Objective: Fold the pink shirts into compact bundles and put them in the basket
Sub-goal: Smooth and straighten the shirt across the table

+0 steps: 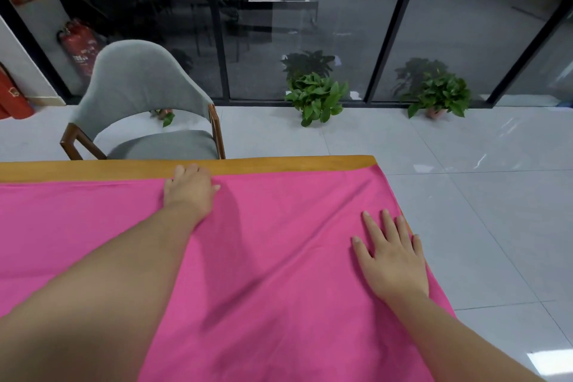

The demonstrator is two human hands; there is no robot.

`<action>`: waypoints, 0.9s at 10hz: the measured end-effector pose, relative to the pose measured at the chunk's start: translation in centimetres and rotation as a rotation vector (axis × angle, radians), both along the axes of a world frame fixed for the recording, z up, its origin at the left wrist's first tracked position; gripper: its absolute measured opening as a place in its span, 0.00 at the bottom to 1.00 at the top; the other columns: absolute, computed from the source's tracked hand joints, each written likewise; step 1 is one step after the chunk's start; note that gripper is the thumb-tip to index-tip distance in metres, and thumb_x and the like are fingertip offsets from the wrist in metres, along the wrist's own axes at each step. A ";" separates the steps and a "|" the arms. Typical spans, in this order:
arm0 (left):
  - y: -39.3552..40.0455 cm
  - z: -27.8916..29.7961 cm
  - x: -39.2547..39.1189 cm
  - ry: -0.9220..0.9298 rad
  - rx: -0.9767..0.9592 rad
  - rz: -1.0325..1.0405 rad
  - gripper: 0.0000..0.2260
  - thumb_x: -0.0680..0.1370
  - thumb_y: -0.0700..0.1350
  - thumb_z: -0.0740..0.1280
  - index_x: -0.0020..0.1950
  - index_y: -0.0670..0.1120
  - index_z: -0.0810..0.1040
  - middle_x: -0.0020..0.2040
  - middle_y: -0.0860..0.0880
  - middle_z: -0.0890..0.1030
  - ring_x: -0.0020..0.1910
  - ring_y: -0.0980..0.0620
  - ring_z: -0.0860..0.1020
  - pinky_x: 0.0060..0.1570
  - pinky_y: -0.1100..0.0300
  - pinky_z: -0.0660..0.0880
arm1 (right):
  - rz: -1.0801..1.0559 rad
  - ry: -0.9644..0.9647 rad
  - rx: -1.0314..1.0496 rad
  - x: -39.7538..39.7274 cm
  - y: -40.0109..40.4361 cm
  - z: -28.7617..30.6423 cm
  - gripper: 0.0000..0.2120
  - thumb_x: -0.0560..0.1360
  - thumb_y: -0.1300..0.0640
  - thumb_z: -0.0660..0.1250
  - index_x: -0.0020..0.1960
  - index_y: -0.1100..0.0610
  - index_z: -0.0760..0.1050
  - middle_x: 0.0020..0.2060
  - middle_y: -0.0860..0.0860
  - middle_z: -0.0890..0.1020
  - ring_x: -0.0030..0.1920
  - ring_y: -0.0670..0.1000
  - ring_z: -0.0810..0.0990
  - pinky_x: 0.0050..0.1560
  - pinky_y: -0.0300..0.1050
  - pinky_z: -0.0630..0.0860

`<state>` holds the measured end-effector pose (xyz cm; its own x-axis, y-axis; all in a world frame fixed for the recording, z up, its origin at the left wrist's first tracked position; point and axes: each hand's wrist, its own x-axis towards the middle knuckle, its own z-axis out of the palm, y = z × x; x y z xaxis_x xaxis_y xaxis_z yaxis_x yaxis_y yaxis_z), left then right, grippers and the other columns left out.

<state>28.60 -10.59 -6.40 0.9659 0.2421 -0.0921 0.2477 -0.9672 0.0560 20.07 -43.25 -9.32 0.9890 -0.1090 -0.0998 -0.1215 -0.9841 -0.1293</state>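
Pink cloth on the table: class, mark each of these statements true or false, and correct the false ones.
1. The right hand lies flat on the pink cloth with fingers spread. True.
2. The left hand holds a basket. False: it rests at the cloth's far edge; no basket is in view.
3. A grey chair stands beyond the table. True.
4. The cloth is already folded into a compact bundle. False: it lies spread across the table.
5. Two leafy plants sit on the floor by the glass wall. True.
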 end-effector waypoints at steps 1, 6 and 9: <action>0.4 0.2 1.1 0.037 -0.079 0.034 0.12 0.80 0.54 0.60 0.55 0.48 0.76 0.60 0.46 0.71 0.61 0.45 0.65 0.58 0.50 0.63 | -0.001 -0.011 -0.007 0.0 0.0 -0.1 0.39 0.66 0.33 0.30 0.77 0.40 0.44 0.78 0.47 0.46 0.77 0.51 0.41 0.75 0.53 0.42; 3.3 0.8 4.7 0.215 -0.238 -0.131 0.13 0.79 0.55 0.63 0.42 0.48 0.77 0.41 0.53 0.78 0.48 0.51 0.75 0.61 0.50 0.62 | -0.010 -0.026 -0.024 0.0 0.1 -0.3 0.39 0.66 0.33 0.30 0.77 0.40 0.45 0.77 0.46 0.47 0.77 0.50 0.42 0.75 0.52 0.42; 2.1 -0.4 4.6 0.073 -0.068 -0.022 0.12 0.82 0.52 0.57 0.43 0.48 0.73 0.52 0.47 0.78 0.60 0.43 0.72 0.55 0.50 0.61 | -0.004 -0.042 -0.027 0.1 0.1 -0.4 0.39 0.67 0.33 0.31 0.77 0.41 0.47 0.78 0.47 0.48 0.77 0.50 0.42 0.75 0.52 0.43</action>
